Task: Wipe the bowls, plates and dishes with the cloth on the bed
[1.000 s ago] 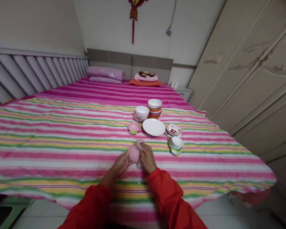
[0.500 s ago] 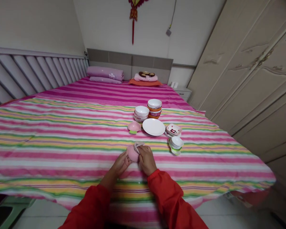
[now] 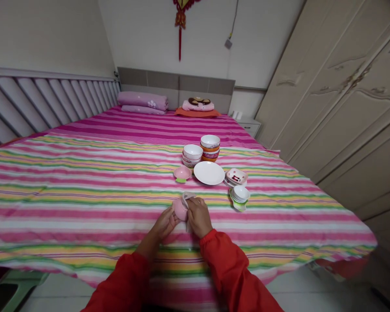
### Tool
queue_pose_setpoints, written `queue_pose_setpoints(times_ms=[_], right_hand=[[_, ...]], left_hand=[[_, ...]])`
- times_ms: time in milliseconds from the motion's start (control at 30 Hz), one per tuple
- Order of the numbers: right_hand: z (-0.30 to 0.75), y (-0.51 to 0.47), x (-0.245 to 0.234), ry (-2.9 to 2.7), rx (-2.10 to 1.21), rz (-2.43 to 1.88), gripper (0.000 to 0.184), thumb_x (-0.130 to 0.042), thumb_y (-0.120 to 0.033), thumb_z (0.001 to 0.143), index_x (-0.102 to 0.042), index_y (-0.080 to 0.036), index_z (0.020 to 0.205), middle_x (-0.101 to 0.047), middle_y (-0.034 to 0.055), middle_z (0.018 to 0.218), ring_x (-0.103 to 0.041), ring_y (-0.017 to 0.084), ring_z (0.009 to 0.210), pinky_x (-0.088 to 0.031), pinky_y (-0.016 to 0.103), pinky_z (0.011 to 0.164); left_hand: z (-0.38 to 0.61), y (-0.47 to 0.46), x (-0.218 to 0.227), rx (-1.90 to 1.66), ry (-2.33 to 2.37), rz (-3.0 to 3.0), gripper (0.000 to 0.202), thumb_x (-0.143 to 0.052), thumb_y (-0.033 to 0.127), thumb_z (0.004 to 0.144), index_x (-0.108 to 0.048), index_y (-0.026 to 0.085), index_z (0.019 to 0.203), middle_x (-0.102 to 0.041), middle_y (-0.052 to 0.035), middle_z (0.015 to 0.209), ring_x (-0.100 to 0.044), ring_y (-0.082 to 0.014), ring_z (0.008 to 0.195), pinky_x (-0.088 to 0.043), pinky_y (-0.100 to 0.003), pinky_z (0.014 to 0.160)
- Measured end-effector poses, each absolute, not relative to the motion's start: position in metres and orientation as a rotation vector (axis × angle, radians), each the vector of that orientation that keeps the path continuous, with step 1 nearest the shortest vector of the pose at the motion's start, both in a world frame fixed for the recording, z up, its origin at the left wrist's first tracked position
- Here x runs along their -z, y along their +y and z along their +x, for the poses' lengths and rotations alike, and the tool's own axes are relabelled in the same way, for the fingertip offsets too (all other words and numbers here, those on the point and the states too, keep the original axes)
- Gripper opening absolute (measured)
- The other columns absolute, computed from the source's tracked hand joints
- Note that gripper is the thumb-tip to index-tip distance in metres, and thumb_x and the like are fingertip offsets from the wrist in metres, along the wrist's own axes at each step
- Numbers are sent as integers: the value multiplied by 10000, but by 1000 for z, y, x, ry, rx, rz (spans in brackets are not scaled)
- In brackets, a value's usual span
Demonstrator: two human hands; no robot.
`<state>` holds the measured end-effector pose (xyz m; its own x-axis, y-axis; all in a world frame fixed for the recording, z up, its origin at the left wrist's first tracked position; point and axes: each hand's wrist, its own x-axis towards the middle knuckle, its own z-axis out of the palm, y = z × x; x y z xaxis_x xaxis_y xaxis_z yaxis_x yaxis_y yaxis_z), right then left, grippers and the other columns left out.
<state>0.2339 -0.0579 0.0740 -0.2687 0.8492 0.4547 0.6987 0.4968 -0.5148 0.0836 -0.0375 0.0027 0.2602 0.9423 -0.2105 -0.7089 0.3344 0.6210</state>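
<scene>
A small pink bowl (image 3: 179,210) is gripped at its left side by my left hand (image 3: 166,222), above the striped sheet. My right hand (image 3: 199,216) is closed on a pale cloth (image 3: 187,196) and presses it against the bowl's right side. Just beyond my hands lies another pink bowl (image 3: 182,172) with a green leaf-shaped tab. To its right is a white plate (image 3: 209,173). Small white bowls (image 3: 241,193) sit stacked on a green-edged dish (image 3: 239,206), near a patterned square dish (image 3: 236,175).
Behind the plate stand a stack of white bowls (image 3: 192,152) and a taller stack of orange and white bowls (image 3: 210,147). Everything rests on a bed with a striped sheet (image 3: 94,208). Folded bedding (image 3: 143,102) lies by the headboard; a wardrobe (image 3: 338,108) stands at right.
My right hand and the cloth have shifted slightly on the pink bowl, and a cloth end now shows below it. My left hand keeps its hold; the other dishes stay put.
</scene>
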Motion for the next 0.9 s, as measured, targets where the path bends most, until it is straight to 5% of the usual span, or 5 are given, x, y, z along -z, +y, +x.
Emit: queue_pose_setpoints(times_ms=[267, 467, 700, 900], right_hand=[[233, -69, -80, -2004, -45, -1527, 226, -482, -55, 776, -674, -173, 788, -629, 113, 860, -454, 252, 850, -350, 363, 720], [231, -72, -85, -2101, -275, -1263, 435, -442, -20, 738, -646, -194, 1082, -622, 60, 1094, -460, 227, 994, -378, 347, 869], [238, -41, -58, -1891, -465, -1263, 398, -376, -55, 766, -657, -132, 1037, -626, 103, 1051, -528, 218, 962, -411, 358, 893], [232, -64, -31, -1715, -378, -1331, 497, -360, -61, 771, -549, -121, 1226, -590, 134, 1121, -509, 240, 1019, -423, 402, 916]], left_hand=[[83, -39, -5, -1145, 563, 493, 410, -563, 250, 863, -542, 129, 1253, -709, -152, 1056, -659, -247, 989, -473, -406, 936], [83, -37, -2, -1191, 610, 465, 350, -549, 213, 870, -569, 117, 1207, -714, -128, 1028, -672, -198, 916, -493, -345, 893], [83, -38, -3, -1182, 599, 466, 371, -584, 246, 851, -569, 124, 1201, -714, -145, 1032, -664, -236, 970, -485, -398, 923], [83, -39, -7, -1172, 600, 465, 401, -557, 237, 871, -534, 129, 1256, -713, -135, 1047, -664, -220, 979, -485, -379, 932]])
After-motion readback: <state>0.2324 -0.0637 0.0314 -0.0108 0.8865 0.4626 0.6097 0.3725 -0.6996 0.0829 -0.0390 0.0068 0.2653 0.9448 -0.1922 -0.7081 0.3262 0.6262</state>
